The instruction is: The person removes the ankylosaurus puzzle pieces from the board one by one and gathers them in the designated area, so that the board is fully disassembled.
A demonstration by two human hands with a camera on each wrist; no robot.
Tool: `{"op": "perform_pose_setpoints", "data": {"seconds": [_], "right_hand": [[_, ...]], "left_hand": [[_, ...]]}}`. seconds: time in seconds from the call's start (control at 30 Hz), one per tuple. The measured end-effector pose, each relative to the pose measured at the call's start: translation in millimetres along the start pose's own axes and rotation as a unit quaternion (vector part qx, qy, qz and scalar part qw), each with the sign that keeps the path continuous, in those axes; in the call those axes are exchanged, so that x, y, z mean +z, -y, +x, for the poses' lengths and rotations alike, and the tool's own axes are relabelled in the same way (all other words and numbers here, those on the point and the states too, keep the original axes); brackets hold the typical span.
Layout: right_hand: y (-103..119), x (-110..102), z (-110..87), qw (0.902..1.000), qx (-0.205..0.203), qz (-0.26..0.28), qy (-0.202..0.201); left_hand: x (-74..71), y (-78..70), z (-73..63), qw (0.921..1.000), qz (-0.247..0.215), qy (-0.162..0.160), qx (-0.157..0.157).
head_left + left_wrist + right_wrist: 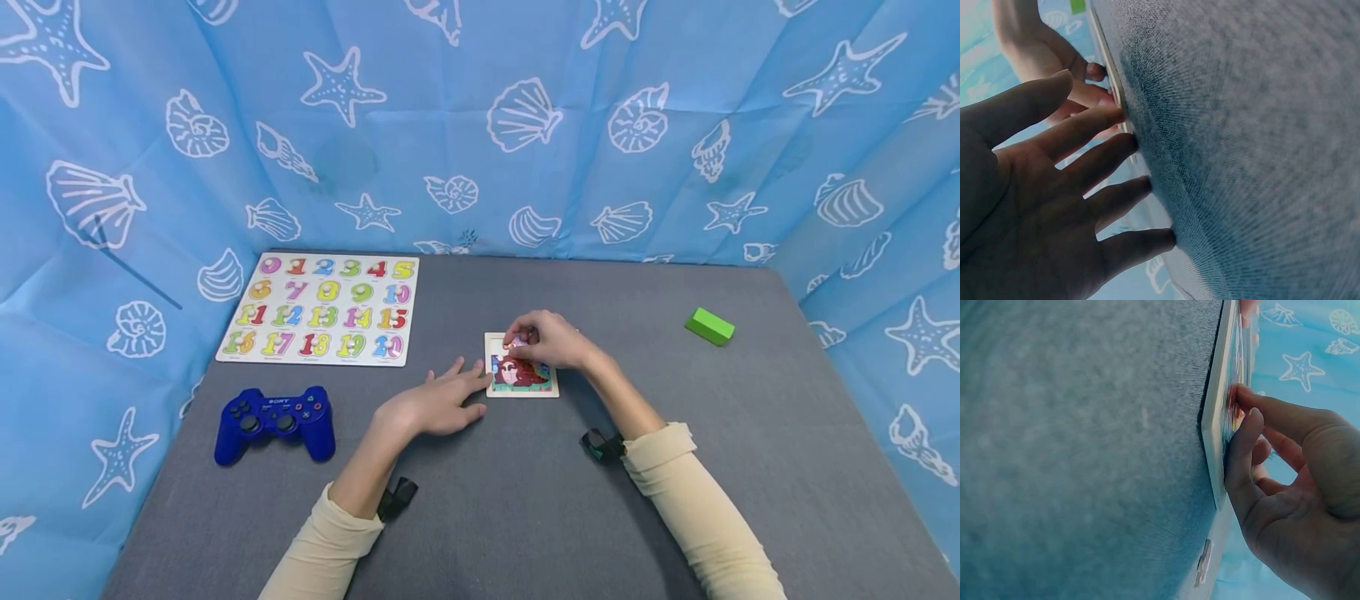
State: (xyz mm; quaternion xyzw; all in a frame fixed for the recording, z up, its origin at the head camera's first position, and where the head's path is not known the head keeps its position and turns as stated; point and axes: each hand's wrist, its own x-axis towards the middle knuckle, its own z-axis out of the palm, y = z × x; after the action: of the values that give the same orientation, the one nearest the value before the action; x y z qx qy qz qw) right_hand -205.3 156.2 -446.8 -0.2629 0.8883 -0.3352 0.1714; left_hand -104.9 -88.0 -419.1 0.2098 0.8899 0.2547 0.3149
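Note:
A small square jigsaw puzzle (521, 382) in a pale wooden frame lies flat, showing a face with reddish-brown hair. My right hand (553, 337) is over its upper part, thumb and forefinger pinching a purplish puzzle piece (517, 341) at the surface. Most of that piece is hidden by the fingers. Seen from the right wrist, the fingertips (1242, 394) are low against the board (1213, 437). My left hand (442, 400) lies with fingers spread and straight, fingertips on the cloth and one touching the frame's left edge.
A white number board (341, 292) with colourful numerals sits at the back left. Nearer on the left lies a blue game controller (276, 423). A green block (709, 326) is at the right. Blue shell-print curtain (450, 150) surrounds the grey tabletop (510, 517).

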Motion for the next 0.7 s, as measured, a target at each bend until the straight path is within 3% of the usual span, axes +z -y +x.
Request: {"op": "perform_pose_setpoints", "data": {"seconds": [0.17,0.37,0.7], "right_hand": [[-1,1,-2.8,0.9996,-0.022,-0.005,-0.014],[-1,-3,-5.3,0.9997,-0.026,0.003,-0.002],[-3,-7,-6.3,0.9995,-0.023,0.02,0.002]], "left_hand": [[0.6,0.8,0.3,1.0,0.006,-0.002,-0.002],[2.9,5.1,5.8,1.0,0.005,0.002,-0.007],[23.0,44.3,40.1,0.9997,0.024,0.001,0.008]]}}
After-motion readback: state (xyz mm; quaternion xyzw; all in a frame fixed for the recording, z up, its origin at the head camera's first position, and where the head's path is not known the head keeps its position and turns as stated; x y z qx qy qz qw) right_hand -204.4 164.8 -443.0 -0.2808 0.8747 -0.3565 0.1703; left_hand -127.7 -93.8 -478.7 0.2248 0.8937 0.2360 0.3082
